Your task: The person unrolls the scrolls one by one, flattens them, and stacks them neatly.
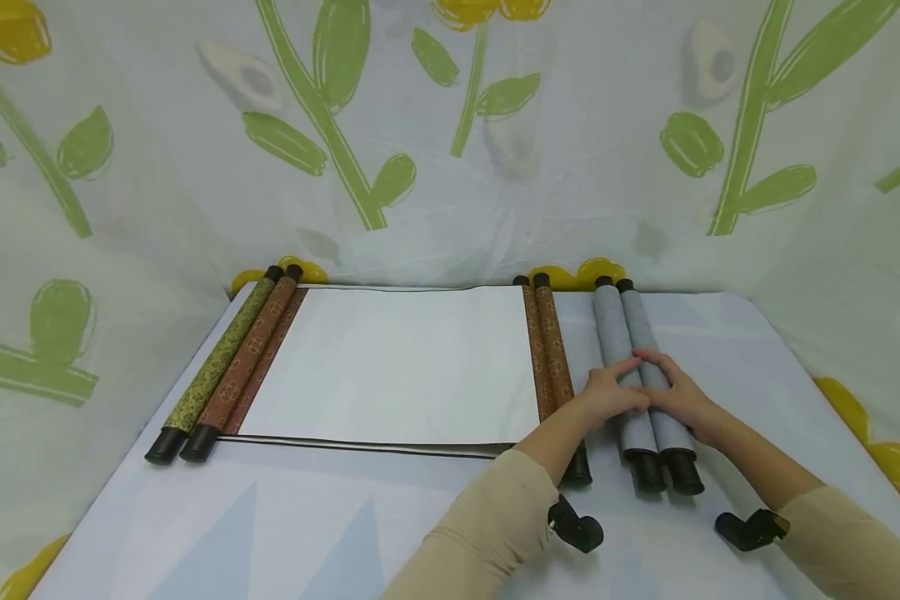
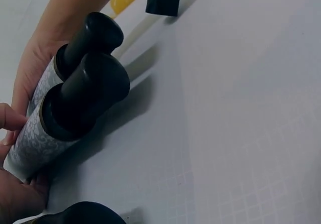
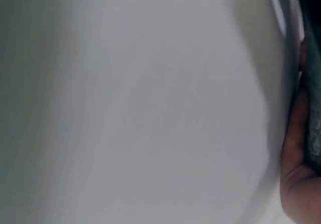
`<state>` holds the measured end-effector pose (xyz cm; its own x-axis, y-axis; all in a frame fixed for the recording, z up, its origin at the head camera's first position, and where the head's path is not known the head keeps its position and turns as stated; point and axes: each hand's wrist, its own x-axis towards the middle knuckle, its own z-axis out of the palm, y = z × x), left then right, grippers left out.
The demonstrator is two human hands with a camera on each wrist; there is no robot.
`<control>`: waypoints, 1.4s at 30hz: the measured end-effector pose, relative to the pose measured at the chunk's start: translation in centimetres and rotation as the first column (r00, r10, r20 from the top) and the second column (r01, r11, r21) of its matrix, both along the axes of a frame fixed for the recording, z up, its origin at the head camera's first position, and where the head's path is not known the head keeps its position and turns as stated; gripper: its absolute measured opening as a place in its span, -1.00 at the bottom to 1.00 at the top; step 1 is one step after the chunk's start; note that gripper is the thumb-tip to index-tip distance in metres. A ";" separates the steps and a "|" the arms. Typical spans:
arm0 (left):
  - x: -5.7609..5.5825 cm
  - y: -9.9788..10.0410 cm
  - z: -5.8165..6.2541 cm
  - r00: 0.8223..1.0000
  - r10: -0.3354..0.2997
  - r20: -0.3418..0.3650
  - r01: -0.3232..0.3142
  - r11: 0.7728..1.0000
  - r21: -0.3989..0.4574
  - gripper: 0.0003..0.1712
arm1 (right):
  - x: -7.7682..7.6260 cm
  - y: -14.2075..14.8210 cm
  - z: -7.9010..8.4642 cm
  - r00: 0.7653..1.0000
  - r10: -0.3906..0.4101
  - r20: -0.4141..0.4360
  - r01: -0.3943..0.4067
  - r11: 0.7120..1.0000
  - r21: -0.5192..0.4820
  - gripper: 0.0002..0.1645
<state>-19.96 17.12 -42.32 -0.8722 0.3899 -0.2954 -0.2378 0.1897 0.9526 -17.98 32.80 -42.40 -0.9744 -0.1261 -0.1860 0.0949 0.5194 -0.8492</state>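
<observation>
Two grey patterned scroll rolls point(image 1: 636, 333) with black end knobs lie side by side at the right of the table. My left hand point(image 1: 607, 396) grips the left roll, with its thumb over the top and fingers round the outer side. The right hand point(image 1: 678, 392) holds the right roll from its outer side, thumb near the left hand's. Close up in the left wrist view are the black knobs point(image 2: 95, 91) and part of the left hand point(image 2: 17, 196). The right wrist view catches the right hand point(image 3: 296, 153) against grey cloth at its edge.
To the left, white paper point(image 1: 397, 362) lies spread between brown patterned rolls point(image 1: 249, 358). A green-yellow patterned roll point(image 1: 221, 362) lies along the far left. Behind the table point(image 1: 307, 517) hangs a curtain point(image 1: 570, 192) printed with plants.
</observation>
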 end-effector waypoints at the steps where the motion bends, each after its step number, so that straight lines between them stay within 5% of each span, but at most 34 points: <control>1: 0.0 0.0 0.0 1.000 0.003 0.013 -0.003 1.000 -0.008 -0.24 | 0.2 0.0 -0.1 1.000 0.001 -0.003 -0.001 1.000 -0.020 -0.07; 6: 0.4 0.0 -0.2 1.000 0.011 0.021 -0.011 1.000 -0.022 -0.25 | 0.6 -0.1 -0.2 1.000 0.000 0.016 0.001 0.998 -0.060 -0.10; 14: 0.6 -0.8 -0.1 0.996 -0.082 -0.020 0.083 0.995 0.063 -0.15 | 1.0 -0.6 0.2 1.000 0.012 0.011 -0.011 0.998 -0.064 -0.10; 22: 0.5 -1.3 0.4 0.991 -0.117 -0.063 0.120 0.992 0.036 -0.16 | 1.3 -0.9 1.0 0.999 0.007 -0.034 -0.009 0.999 -0.042 -0.07; 33: 0.9 -3.2 1.8 0.964 -0.193 -0.183 0.191 0.981 -0.025 -0.17 | 1.6 -2.1 3.0 0.998 0.016 -0.053 -0.019 0.998 -0.065 -0.03; 42: 1.1 -4.9 2.2 0.949 -0.248 -0.194 0.263 0.963 0.054 -0.26 | 1.9 -3.3 4.2 0.992 0.061 -0.112 -0.068 0.996 -0.061 -0.02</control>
